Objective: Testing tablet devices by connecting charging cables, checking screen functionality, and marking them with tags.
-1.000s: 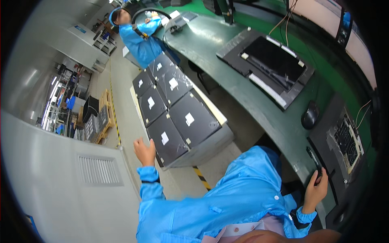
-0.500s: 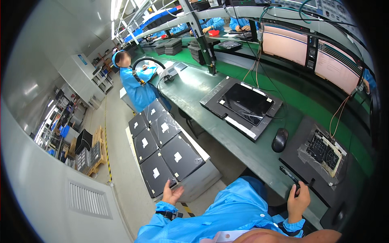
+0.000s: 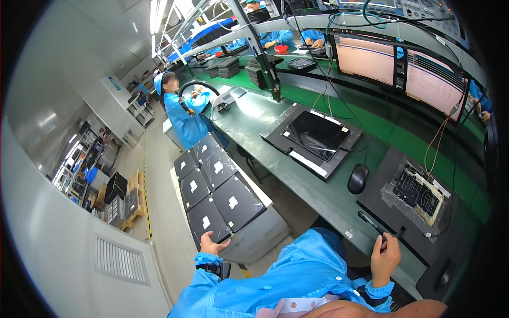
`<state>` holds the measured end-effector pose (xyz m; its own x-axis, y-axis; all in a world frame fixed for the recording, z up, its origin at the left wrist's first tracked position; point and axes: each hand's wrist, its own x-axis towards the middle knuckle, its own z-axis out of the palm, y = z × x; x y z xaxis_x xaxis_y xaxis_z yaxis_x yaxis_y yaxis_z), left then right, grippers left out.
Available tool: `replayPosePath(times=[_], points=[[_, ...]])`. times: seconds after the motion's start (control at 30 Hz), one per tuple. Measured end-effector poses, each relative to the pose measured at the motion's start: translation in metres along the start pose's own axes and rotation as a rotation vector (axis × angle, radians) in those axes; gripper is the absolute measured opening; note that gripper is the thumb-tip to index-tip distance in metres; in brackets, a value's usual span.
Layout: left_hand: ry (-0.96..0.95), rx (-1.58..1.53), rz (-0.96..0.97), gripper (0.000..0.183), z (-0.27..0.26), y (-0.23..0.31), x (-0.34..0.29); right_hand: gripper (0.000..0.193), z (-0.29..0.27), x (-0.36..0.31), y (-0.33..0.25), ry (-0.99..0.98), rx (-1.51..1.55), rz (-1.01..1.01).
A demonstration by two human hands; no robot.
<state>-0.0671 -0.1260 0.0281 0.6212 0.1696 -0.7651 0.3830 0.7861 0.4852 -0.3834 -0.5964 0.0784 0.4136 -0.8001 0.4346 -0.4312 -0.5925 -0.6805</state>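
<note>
My left hand (image 3: 213,245) is open at the near edge of a black flat panel (image 3: 208,221), fingers apart and palm partly up. I cannot tell whether it touches the panel. Several such panels, each bearing a white label, lie in two rows on a light-coloured box-like stand (image 3: 260,233) to the left of the bench. Closed around a slim black pen-shaped tool (image 3: 370,221) is my right hand (image 3: 385,259), at the bench's near edge. The tool points away and to the left. Beside it, a fixture with a black circuit part (image 3: 416,193) rests on a dark mat (image 3: 382,193).
A black tablet-like screen (image 3: 315,134) lies on a dark pad on the green bench (image 3: 297,180). A mouse (image 3: 358,178) sits between pad and mat. Two monitors (image 3: 366,61) stand behind, with cables hanging down. A person in blue (image 3: 183,119) works at the bench's far left end.
My left hand has shifted slightly left and up along the near panel's edge. My right hand keeps hold of the tool. The whole view has shifted slightly.
</note>
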Motion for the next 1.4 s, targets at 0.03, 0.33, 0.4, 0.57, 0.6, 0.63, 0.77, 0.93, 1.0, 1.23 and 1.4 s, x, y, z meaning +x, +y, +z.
replayPosePath(times=[0.03,0.33,0.4,0.57,0.6,0.63,0.77,0.93,1.0,1.23,1.4], points=[[0.032,0.015,-0.012,0.051,-0.001,-0.002,0.001,0.015,0.0,0.0,0.0,-0.019,0.014,-0.03],[0.196,-0.26,-0.023,0.053,0.0,0.013,0.023,0.015,0.002,-0.001,0.003,-0.001,0.041,-0.071],[0.31,-0.371,-0.15,0.053,-0.001,0.016,0.026,0.014,0.002,-0.001,0.003,-0.006,0.014,-0.024],[0.281,-0.385,-0.057,0.053,-0.011,0.009,0.035,0.014,0.004,-0.001,0.003,-0.036,0.034,-0.022],[0.213,-0.339,-0.015,0.053,-0.015,0.007,0.038,0.014,0.004,-0.002,0.003,-0.032,0.024,0.014],[0.207,-0.3,0.043,0.054,-0.016,0.005,0.043,0.014,0.005,-0.002,0.004,-0.075,0.026,-0.005],[0.245,-0.255,0.004,0.051,-0.025,0.0,0.055,0.014,0.007,-0.003,0.005,-0.074,0.071,-0.003],[-0.1,-0.203,0.07,0.043,-0.016,-0.014,0.057,0.012,0.008,-0.003,0.005,-0.063,0.059,0.041],[-0.165,-0.326,0.078,0.039,-0.013,-0.022,0.054,0.012,0.008,-0.004,0.006,-0.074,0.071,0.022],[-0.319,-0.322,0.185,0.036,-0.012,-0.02,0.041,0.012,0.011,-0.002,0.007,-0.061,0.001,-0.025],[-0.475,-0.265,0.146,0.04,-0.026,-0.019,0.051,0.012,0.011,-0.003,0.002,-0.086,-0.049,-0.03]])
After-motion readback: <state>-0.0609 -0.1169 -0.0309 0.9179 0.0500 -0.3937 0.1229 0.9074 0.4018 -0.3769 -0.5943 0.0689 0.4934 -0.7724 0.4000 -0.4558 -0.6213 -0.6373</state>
